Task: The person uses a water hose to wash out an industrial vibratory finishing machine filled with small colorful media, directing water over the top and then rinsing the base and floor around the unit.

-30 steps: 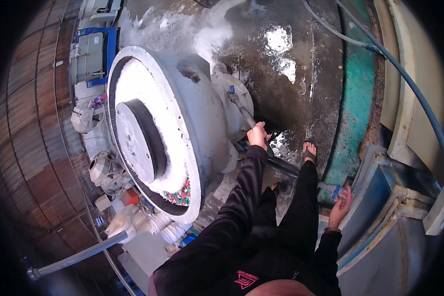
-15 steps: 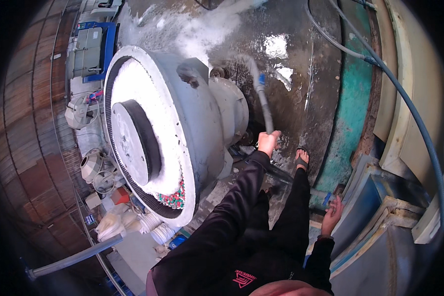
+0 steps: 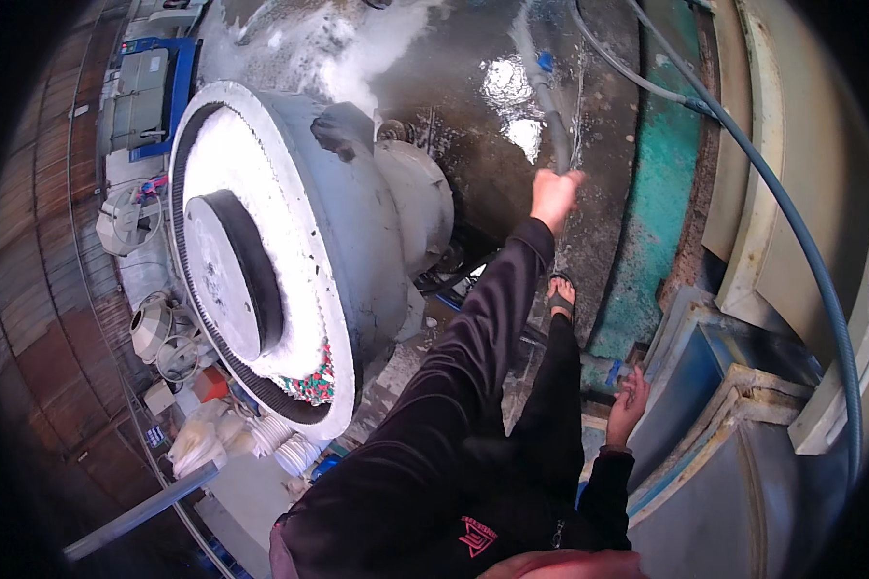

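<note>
My left hand is wrapped round a grey hose that points away over the wet floor. A blue fitting sits along the hose, and its far end looks pale and blurred. My right hand is down at my right side, fingers loosely bent and apart, holding nothing I can see. Close to it is a blue valve handle on a pipe. Left of my arm stands a big tilted round machine tub, filled with white foam and small red and green pieces around a dark-sided centre hub.
Foamy water covers the far floor. A long blue-grey hose curves down the right. Stacked panels lean beside my right arm. A green floor strip runs lengthwise. Pale sacks and white buckets stand at lower left.
My left hand has swung the hose forward and to the right, away from the machine. My right hand has shifted slightly. The whole view has shifted a little, with the machine farther left.
</note>
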{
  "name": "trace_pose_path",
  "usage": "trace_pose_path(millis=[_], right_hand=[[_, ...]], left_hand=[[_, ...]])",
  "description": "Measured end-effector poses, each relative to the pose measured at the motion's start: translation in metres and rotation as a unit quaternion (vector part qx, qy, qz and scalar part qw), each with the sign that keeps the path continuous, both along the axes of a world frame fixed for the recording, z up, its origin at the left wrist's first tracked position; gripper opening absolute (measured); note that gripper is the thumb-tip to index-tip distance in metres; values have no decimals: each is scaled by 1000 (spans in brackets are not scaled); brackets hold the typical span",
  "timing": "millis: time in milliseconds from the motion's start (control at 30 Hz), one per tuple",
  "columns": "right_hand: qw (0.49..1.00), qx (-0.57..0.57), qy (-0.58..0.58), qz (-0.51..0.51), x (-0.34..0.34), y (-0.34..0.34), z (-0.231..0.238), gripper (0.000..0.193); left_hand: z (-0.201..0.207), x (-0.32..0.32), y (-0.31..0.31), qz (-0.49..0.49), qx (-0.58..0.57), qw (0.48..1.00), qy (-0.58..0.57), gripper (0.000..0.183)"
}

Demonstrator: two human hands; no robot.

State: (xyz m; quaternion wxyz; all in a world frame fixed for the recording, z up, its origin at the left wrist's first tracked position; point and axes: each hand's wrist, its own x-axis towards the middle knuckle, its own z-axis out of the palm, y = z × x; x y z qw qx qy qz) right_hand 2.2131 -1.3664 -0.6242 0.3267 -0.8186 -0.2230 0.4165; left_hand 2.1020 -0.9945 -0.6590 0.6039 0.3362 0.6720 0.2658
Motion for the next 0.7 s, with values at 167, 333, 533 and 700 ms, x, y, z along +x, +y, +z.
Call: trace_pose_path(millis=[167, 333, 533, 700], right_hand=[[1000, -4, -11, -22, 3, -4, 14, 52], [999, -25, -29, -19, 3, -16, 12, 58], [999, -33, -14, -37, -5, -22, 0, 47], [989, -27, 82, -117, -16, -23, -7, 48]], left_hand=[[-14, -16, 22, 123, -16, 992, -32, 22], [-18, -45, 26, 155, -16, 987, -31, 24], [-21, -72, 26, 245, -14, 969, -15, 18], [-25, -113, 20, 321, -57, 942, -78, 18]])
